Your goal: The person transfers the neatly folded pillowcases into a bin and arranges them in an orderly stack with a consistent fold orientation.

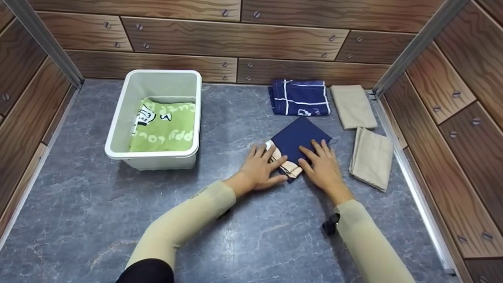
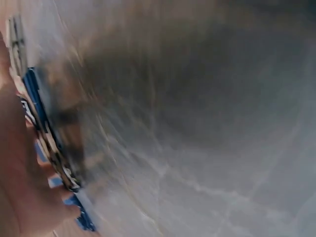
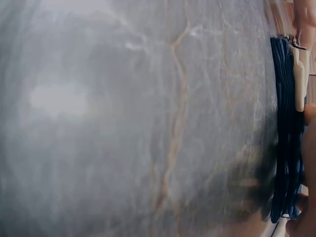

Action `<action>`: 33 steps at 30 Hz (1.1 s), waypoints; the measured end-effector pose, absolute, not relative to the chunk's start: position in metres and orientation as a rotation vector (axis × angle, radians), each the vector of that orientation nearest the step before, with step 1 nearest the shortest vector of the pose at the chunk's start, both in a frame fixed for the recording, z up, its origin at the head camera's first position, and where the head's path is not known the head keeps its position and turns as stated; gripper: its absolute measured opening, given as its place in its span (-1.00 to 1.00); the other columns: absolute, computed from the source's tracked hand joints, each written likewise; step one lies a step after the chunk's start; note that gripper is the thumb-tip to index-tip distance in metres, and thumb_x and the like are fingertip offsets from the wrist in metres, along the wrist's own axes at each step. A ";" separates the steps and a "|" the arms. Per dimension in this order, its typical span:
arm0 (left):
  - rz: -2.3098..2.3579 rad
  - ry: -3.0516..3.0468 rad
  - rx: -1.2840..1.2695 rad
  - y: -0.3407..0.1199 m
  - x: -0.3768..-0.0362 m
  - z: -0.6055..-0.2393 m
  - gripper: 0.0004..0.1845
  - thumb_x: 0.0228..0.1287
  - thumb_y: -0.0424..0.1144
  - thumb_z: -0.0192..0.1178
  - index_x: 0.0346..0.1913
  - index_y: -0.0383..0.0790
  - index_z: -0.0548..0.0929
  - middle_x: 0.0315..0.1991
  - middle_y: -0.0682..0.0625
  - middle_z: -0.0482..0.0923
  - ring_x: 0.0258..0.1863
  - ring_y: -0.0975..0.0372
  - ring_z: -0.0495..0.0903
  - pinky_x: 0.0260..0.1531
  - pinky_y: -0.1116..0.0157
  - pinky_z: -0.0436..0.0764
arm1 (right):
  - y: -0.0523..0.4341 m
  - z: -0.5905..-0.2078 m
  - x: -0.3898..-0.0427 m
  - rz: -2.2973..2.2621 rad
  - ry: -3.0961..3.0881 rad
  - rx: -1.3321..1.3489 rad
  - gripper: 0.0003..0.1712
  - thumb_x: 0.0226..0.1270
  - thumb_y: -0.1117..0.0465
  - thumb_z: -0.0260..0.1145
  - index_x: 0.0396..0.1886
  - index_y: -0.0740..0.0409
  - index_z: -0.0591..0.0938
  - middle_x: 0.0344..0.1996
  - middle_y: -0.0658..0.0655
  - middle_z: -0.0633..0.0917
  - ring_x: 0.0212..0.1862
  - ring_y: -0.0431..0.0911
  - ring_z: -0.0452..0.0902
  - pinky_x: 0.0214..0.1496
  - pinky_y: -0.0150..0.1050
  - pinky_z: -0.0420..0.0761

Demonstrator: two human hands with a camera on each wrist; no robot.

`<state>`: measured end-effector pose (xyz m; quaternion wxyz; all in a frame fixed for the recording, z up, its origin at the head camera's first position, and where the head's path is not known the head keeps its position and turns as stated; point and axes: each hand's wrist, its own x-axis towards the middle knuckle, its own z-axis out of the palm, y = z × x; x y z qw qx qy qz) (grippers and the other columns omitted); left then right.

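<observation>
Both hands flat on the navy cloth (image 1: 297, 138) mid-counter (image 1: 235, 118), fingers straight, nothing gripped: left hand (image 1: 261, 168) on the cream-patterned corner, right hand (image 1: 323, 165) on the near edge. I'd say press outward from the fold so the layers stay lined up and the crease comes out sharp.

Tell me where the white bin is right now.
In the head view, the white bin sits on the table's far left, holding a green cloth.

Matt grey stone-look tabletop (image 1: 98, 204); smooth white plastic bin (image 1: 118, 129); soft navy cloth (image 1: 298, 137); wood-grain panel walls (image 1: 235, 39) at 12 o'clock.
</observation>
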<state>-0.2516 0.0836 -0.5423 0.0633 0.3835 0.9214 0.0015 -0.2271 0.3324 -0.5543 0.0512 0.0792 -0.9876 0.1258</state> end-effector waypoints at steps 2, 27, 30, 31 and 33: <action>0.021 2.781 1.127 0.082 -0.246 -0.540 -0.17 0.33 0.54 -0.52 0.58 0.32 0.02 0.59 -0.17 -0.03 0.54 -0.13 0.00 0.50 -0.18 -0.01 | 0.329 -0.553 -0.230 0.408 -3.015 0.239 -0.46 0.50 -0.13 0.12 0.40 -0.13 0.50 0.50 0.29 0.26 0.55 0.34 -0.08 0.49 0.38 -0.01; 0.031 2.838 0.996 0.088 -0.283 -0.543 -0.25 0.41 0.45 -0.38 0.59 0.34 -0.04 0.62 -0.06 -0.11 0.58 -0.16 -0.27 0.50 -0.22 -0.12 | 0.316 -0.537 -0.234 0.824 -3.163 0.090 0.07 0.17 -0.33 0.39 0.53 0.11 0.27 0.57 0.41 -0.10 0.50 0.45 -0.09 0.44 0.40 0.12; 0.069 2.831 0.969 0.085 -0.273 -0.544 -0.24 0.42 0.44 -0.38 0.60 0.28 -0.05 0.62 -0.11 -0.12 0.58 -0.16 -0.28 0.50 -0.22 -0.11 | 0.319 -0.536 -0.238 0.850 -3.185 0.160 0.07 0.15 -0.29 0.43 0.54 0.09 0.27 0.58 0.37 -0.11 0.52 0.42 -0.10 0.46 0.38 0.10; 0.082 2.825 0.962 0.083 -0.269 -0.544 -0.23 0.43 0.44 -0.37 0.60 0.26 -0.05 0.62 -0.13 -0.13 0.58 -0.16 -0.28 0.50 -0.21 -0.11 | 0.320 -0.536 -0.239 0.849 -3.195 0.183 0.06 0.14 -0.27 0.44 0.54 0.09 0.27 0.58 0.37 -0.10 0.52 0.42 -0.12 0.46 0.40 0.08; 0.106 2.814 0.954 0.081 -0.262 -0.544 -0.22 0.43 0.43 -0.38 0.61 0.22 -0.05 0.61 -0.18 -0.14 0.57 -0.18 -0.27 0.50 -0.21 -0.10 | 0.321 -0.534 -0.243 0.842 -3.208 0.228 0.05 0.13 -0.23 0.47 0.53 0.09 0.29 0.58 0.37 -0.08 0.52 0.43 -0.16 0.46 0.43 0.01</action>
